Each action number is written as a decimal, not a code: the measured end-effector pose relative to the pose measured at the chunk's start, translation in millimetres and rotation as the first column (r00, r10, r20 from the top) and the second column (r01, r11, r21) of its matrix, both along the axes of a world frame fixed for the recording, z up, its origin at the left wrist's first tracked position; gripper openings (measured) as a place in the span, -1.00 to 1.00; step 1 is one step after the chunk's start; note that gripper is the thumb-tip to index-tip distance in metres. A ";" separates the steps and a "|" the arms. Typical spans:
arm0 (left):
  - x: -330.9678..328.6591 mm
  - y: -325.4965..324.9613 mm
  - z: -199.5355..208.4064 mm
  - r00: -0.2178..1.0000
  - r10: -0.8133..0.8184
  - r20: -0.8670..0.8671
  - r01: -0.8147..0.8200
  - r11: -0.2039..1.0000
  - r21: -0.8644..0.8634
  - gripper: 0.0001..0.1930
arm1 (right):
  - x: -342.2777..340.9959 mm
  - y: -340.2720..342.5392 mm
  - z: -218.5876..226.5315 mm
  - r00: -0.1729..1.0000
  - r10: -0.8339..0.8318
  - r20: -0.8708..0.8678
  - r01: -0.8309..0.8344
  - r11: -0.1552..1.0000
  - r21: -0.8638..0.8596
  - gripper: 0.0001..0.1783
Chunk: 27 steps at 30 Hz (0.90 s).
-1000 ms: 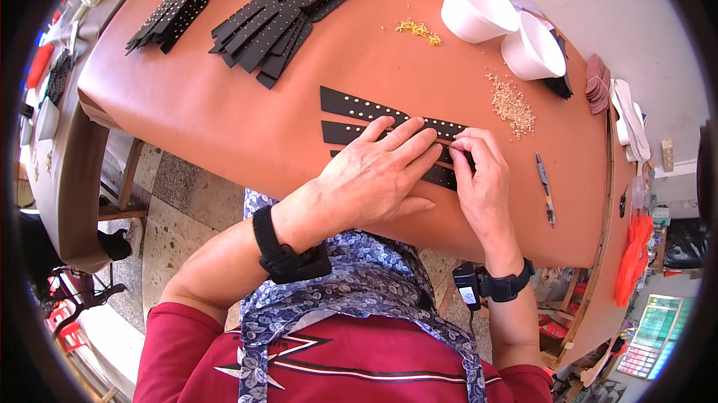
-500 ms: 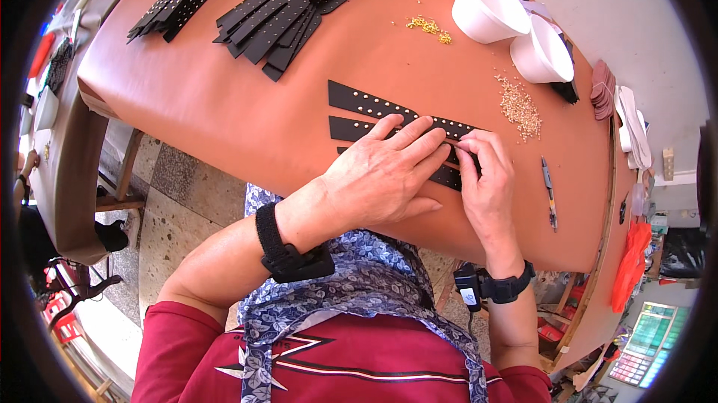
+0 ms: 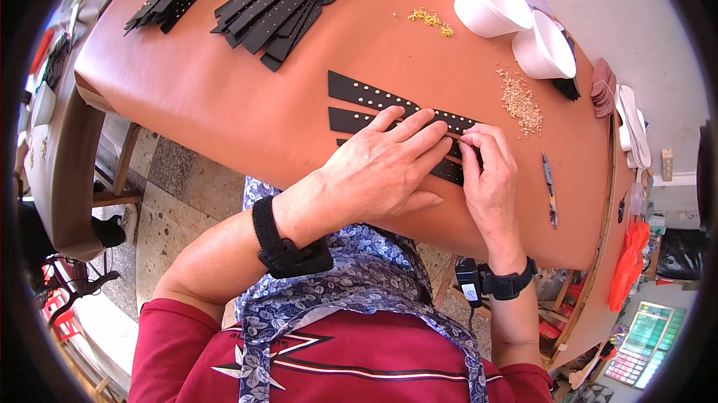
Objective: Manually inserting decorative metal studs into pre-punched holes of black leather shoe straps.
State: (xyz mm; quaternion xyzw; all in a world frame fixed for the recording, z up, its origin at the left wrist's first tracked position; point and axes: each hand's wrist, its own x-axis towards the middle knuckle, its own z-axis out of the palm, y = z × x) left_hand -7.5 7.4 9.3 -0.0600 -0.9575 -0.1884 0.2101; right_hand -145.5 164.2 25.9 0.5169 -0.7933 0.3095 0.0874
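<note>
Several black strips (image 3: 350, 86) dotted with rows of pale metal studs lie side by side on the brown table, close to its near edge. My left hand (image 3: 393, 156) rests flat across their middle, fingers stretched out and slightly spread, covering much of the lower strips. At the strips' right ends is my right hand (image 3: 490, 167), its thumb and index finger pinched together against a strip. Whatever sits between those fingertips is too small to make out.
Two white tubs (image 3: 492, 1) stand at the far right, with a heap of small gold-coloured studs (image 3: 521, 104) before them. Yellower bits (image 3: 430, 20) lie left of the tubs. A pen (image 3: 550, 190) is to the right. Stacked studded black strips (image 3: 288, 3) lie far left.
Both hands keep nearly the same pose on the strips. The whole view has shifted slightly. Another person's hand at the far left edge is out of sight now.
</note>
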 end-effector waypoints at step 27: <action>-1.1 0.7 -1.1 1.000 0.002 0.003 -0.002 1.000 0.012 -0.27 | 0.3 12.0 -0.1 0.989 0.031 0.144 -0.021 0.997 -0.076 -0.85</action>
